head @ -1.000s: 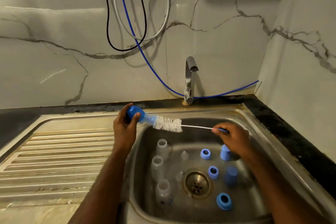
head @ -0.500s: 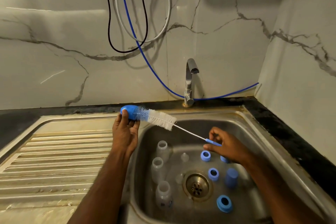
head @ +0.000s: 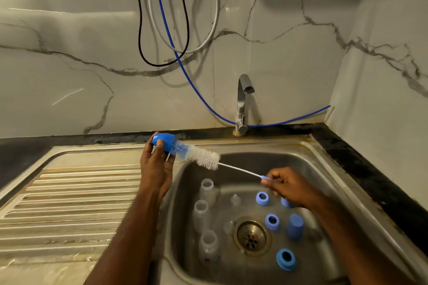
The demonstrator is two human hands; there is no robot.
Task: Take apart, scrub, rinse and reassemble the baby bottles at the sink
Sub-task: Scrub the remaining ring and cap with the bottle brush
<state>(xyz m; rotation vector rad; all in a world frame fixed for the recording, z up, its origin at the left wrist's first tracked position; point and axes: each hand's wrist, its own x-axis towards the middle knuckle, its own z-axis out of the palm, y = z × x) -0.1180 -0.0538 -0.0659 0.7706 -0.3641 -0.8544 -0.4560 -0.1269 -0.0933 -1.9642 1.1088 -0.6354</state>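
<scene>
Brush [head: 201, 157] up over the basin's left rim, slanting down to the right, and both hands are on it. Left hand [head: 156, 169] pinches the blue bulb end, thumb and fingertips curled onto it; right hand [head: 291, 188] clamps the thin blue handle tip between thumb and curled fingers. Only the head view to go on.

Down in the sink [head: 324, 169], three bare bottles [head: 201, 215] stand in a column at the left, two clear teats lie near the drain [head: 252, 236], and blue rings [head: 272, 221] and caps [head: 294, 227] sit scattered to the right, all apart.

Trouble spots, as I read it: that wire stem looks springy, so a loose pinch could flick the brush into the basin and topple bottles. Small teats beside the drain could wash toward it once the tap [head: 243, 104] runs. No water is flowing that I can see.
</scene>
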